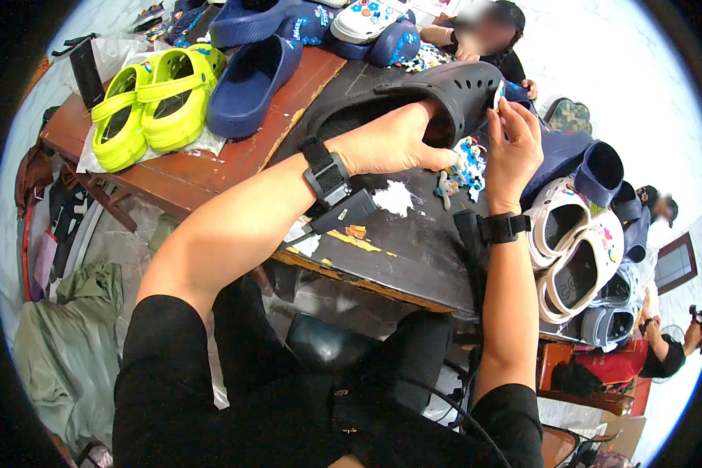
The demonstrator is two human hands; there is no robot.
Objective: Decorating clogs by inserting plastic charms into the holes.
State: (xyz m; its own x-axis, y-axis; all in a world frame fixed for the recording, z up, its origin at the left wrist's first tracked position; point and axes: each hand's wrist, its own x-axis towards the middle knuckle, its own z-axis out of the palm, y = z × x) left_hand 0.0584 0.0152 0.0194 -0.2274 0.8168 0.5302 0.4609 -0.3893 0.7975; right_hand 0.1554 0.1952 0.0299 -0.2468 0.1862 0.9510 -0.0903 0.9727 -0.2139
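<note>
A black clog [462, 87] with round holes in its toe is held above the dark table, its toe pointing right. My left hand [390, 140] grips it, the fingers reaching inside the opening and hidden there, the thumb stretched out below. At the toe, my right hand [516, 156] pinches a small whitish charm [498, 95] between thumb and fingertips. Whether the charm touches the clog I cannot tell. Under the toe lies a heap of small blue, white and yellow charms [469, 165].
Lime-green clogs [175, 105] and a navy clog [253, 90] stand on the brown table [187, 175] at left. White clogs [573, 261] and more navy ones line the right side. White scraps [395, 199] lie on the dark table [413, 253]. People sit across and at far right.
</note>
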